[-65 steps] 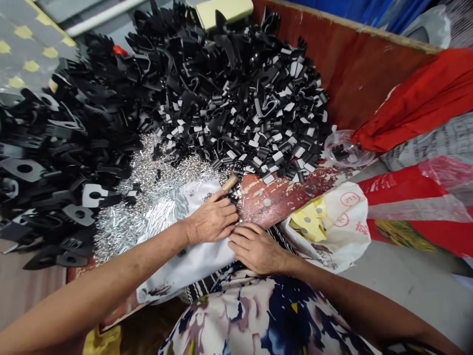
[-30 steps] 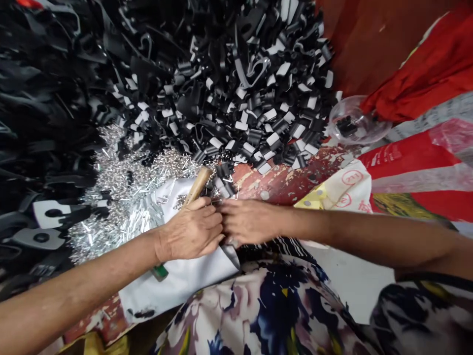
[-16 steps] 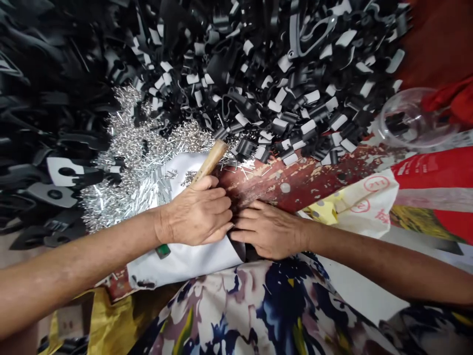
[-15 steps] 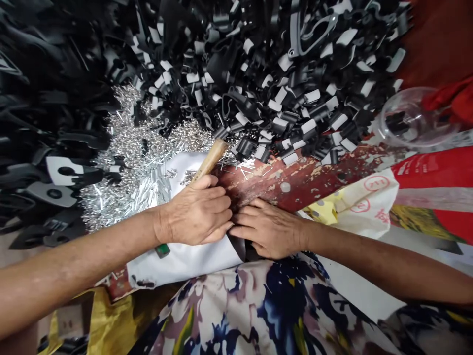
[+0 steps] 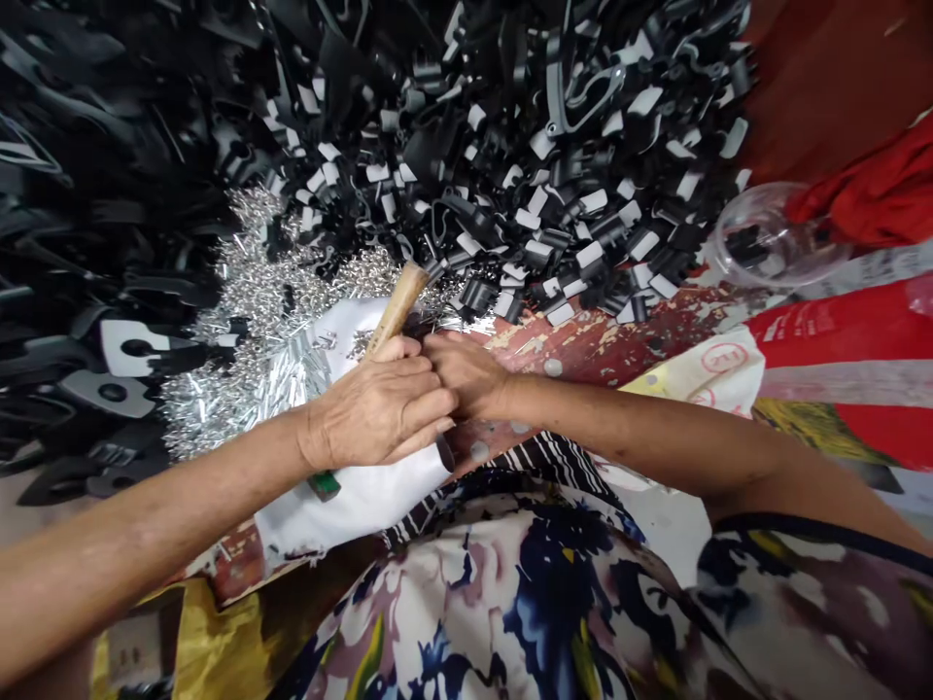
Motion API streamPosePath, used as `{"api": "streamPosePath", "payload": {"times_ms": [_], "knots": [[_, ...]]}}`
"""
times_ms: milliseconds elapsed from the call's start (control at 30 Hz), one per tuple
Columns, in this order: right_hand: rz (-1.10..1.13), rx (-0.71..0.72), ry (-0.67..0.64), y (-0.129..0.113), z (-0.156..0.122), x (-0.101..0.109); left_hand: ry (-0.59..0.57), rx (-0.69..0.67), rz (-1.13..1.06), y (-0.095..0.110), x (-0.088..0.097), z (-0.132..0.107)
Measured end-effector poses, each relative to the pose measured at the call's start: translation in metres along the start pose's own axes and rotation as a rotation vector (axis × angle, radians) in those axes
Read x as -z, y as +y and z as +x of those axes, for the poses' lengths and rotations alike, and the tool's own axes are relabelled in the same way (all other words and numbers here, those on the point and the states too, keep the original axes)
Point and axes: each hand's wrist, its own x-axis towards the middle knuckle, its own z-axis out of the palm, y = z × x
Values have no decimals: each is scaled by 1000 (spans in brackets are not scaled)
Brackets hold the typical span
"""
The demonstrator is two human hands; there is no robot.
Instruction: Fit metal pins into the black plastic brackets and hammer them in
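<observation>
My left hand (image 5: 383, 403) is closed over the white sheet (image 5: 379, 496), its curled fingers facing right; what they hold is hidden. A wooden handle (image 5: 397, 306) sticks out beyond its thumb, and a green piece (image 5: 324, 484) shows below the wrist; whether they belong to one tool I cannot tell. My right hand (image 5: 470, 374) is bent and presses close against the left one, its fingertips hidden behind it. Thin silver pins (image 5: 295, 369) lie heaped left of the hands. Black plastic clips with pale pads (image 5: 590, 255) are piled just beyond.
More black plastic parts (image 5: 87, 194) fill the far left. A worn red board (image 5: 561, 340) lies under the hands. At the right are a clear plastic cup (image 5: 758, 238), a red cloth (image 5: 867, 194) and a printed bag (image 5: 838, 340). Yellow material (image 5: 219, 632) hangs at lower left.
My right hand has moved up and left from the board's near edge, over to the left hand's far side. The left hand and wooden handle have shifted slightly left; the view has turned a little.
</observation>
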Motion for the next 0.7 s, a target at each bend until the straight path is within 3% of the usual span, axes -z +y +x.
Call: {"api": "streamPosePath", "payload": {"times_ms": [133,200,300,367,433,500,600,700], "knots": [[-9,-264,27,14,11,17,-13,-32,79,15,-20,2],[-26,-281,-3,23,17,23,-32,-58,145,19,-29,4],[-47,-150,-66,31,17,34,-40,-43,171,17,-34,5],[-37,-4,-25,28,5,43,-40,-26,152,11,-32,5],[-21,120,53,17,-20,53,-33,-24,134,6,-25,4],[16,112,99,-1,-55,61,-18,-23,121,3,-16,2],[179,-210,60,-35,-108,66,3,-11,110,2,-3,-2],[490,-571,-110,-62,-133,61,19,-9,107,3,5,-4]]}}
